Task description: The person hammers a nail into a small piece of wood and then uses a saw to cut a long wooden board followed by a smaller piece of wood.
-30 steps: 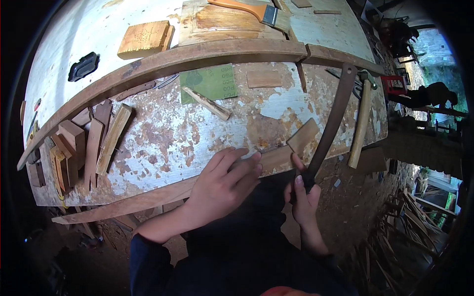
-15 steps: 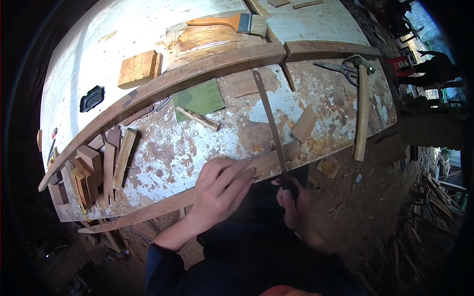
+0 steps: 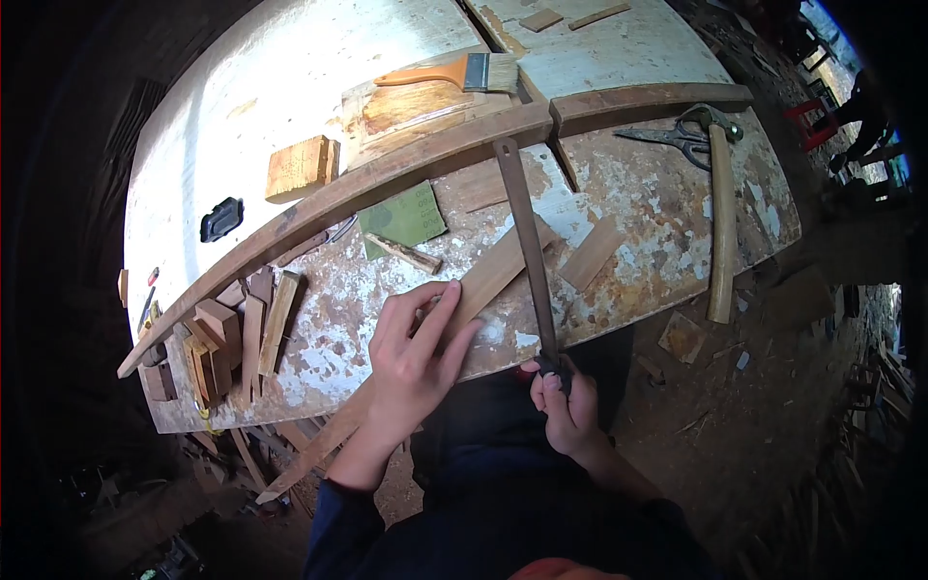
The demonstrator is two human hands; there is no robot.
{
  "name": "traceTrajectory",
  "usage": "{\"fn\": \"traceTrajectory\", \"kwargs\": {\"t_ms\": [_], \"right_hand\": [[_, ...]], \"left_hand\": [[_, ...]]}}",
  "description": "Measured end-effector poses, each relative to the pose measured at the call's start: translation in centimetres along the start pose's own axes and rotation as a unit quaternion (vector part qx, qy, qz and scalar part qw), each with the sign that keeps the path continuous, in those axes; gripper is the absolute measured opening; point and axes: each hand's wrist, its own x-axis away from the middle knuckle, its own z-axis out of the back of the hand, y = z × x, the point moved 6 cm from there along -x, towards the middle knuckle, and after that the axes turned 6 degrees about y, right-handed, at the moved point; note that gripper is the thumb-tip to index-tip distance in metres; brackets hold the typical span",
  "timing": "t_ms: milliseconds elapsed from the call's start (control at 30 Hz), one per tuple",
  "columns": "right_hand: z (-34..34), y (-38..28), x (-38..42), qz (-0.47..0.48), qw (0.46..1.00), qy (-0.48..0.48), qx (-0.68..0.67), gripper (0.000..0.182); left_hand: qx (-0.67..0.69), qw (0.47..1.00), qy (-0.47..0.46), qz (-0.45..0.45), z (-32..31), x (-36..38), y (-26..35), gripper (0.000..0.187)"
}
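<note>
My left hand (image 3: 416, 358) presses flat on a long thin wooden strip (image 3: 493, 274) that lies slantwise over the worn table's front edge (image 3: 619, 314). The strip's lower end (image 3: 309, 454) hangs off the table toward the floor. My right hand (image 3: 564, 406) grips the dark handle of a long narrow saw blade (image 3: 524, 232), which lies across the strip and points away from me toward a curved wooden rail (image 3: 387, 174).
A hammer (image 3: 720, 222) and scissors (image 3: 672, 137) lie at the right, a small wood slat (image 3: 590, 253) beside the blade. Green sandpaper (image 3: 406, 215), a stick (image 3: 406, 253), a wood block (image 3: 300, 166), an orange-handled brush (image 3: 454, 70) and stacked offcuts (image 3: 232, 329) fill the left and back.
The strip has swung from lying along the table's front edge to slanting across it. My left hand followed it up the table. The saw blade stays across the strip.
</note>
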Motion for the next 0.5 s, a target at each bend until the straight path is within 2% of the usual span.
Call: {"fn": "traceTrajectory", "kwargs": {"t_ms": [100, 267, 333, 500], "right_hand": [[0.4, 0.1, 0.3, 0.007, 1.0, -0.001, 0.026, 0.026], [0.7, 0.9, 0.9, -0.035, 0.999, 0.007, -0.024, 0.026], [0.8, 0.8, 1.0, -0.058, 0.997, 0.007, -0.046, 0.027], [0.7, 1.0, 1.1, -0.041, 0.998, 0.004, -0.054, 0.033]], "left_hand": [[0.004, 1.0, -0.003, 0.014, -0.3, 0.4, -0.4, 0.05], [-0.001, 1.0, 0.001, 0.019, -0.1, 0.3, 0.0, 0.048], [-0.008, 1.0, 0.012, 0.023, 0.0, 0.5, -0.1, 0.055], [-0.036, 0.999, -0.008, 0.04, 0.7, 0.0, 0.2, 0.063]]}}
